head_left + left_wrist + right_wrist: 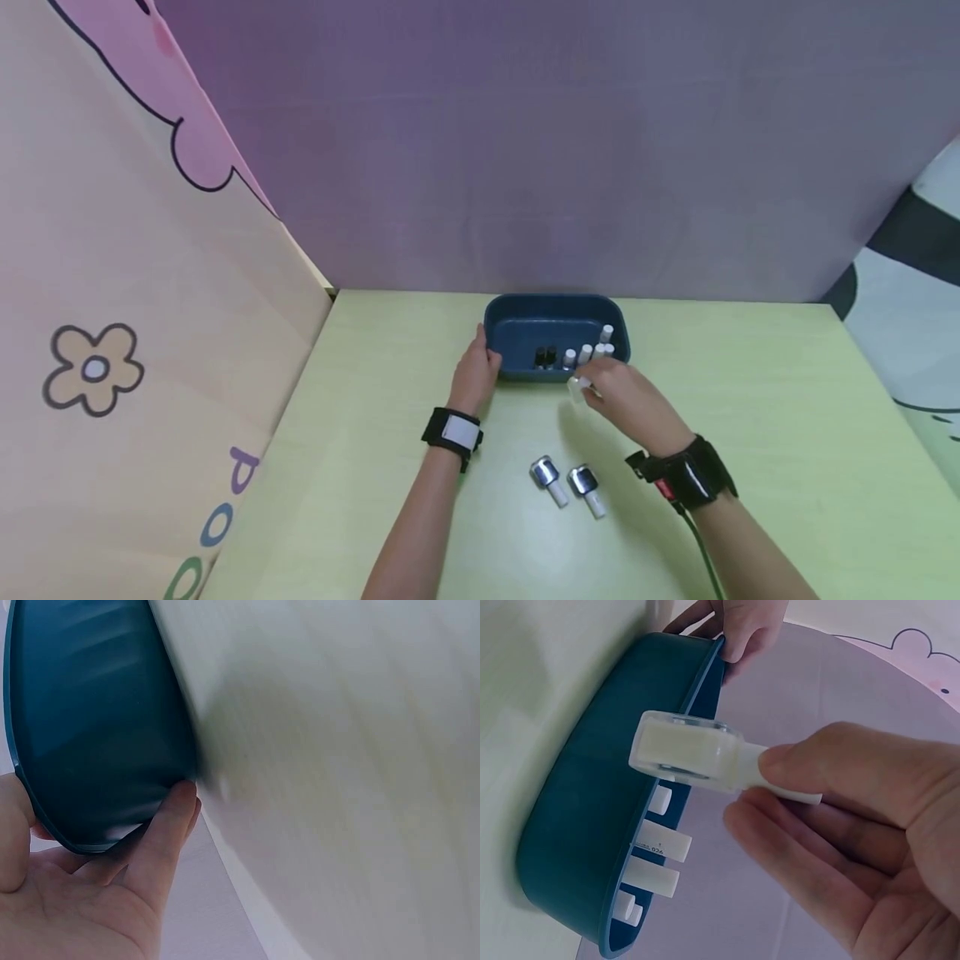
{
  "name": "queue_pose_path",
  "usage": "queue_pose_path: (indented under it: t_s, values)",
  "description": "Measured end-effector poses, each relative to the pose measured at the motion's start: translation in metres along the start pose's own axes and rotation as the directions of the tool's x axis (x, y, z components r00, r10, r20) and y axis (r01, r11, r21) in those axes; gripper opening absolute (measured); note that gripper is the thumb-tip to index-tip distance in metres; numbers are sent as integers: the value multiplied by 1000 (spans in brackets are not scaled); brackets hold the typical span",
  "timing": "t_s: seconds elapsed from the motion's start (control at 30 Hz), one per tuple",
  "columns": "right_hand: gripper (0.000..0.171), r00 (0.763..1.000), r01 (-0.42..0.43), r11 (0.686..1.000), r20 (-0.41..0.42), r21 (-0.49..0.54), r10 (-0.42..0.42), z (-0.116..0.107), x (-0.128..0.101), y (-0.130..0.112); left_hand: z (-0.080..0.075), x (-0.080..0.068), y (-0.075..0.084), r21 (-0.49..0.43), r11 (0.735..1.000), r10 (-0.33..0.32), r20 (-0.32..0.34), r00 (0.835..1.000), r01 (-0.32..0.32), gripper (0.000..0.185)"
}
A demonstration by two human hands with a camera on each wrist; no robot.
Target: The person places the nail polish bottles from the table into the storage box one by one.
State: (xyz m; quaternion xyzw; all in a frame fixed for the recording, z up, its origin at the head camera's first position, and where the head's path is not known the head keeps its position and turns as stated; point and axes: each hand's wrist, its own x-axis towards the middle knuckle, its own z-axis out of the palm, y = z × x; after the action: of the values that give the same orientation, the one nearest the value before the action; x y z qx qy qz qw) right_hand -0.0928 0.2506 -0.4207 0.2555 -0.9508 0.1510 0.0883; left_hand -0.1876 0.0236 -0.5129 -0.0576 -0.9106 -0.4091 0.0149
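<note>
A dark blue tray (555, 379) stands towards the back of the table, holding several small bottles with white caps (656, 840) and two with black caps (546, 357). My left hand (474, 377) grips the tray's left end, its thumb at the rim and fingers along the outer wall (97, 712). Thumb and fingertips of my right hand (855, 817) pinch the white cap of a clear nail polish bottle (686, 750) with pale contents. That bottle is held up just outside the tray's near right side. Two silver nail polish bottles (545, 472) (582, 479) with whitish caps lie nearer me.
A pale yellow-green table (360, 500) bears everything. Behind it rises a purple-grey backdrop (525, 167), and a printed panel with a flower (95, 367) closes off the left. From my right wrist strap (697, 475) a thin cable (701, 546) trails towards me.
</note>
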Motion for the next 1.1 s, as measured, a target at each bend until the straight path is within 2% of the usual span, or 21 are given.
queue_pose_path:
  t_s: [0.27, 0.7, 1.1]
  values:
    - [14, 999, -30, 1000, -27, -2, 30, -4, 2, 3, 0, -1, -2, -10, 1000, -10, 14, 1000, 11, 69]
    - [24, 997, -73, 997, -24, 21, 74, -11, 5, 14, 0, -2, 0, 6, 1000, 0, 9, 1000, 0, 68]
    - [20, 994, -109, 992, -23, 58, 110, -14, 7, 23, -1, 0, -1, -12, 1000, -10, 21, 1000, 11, 69]
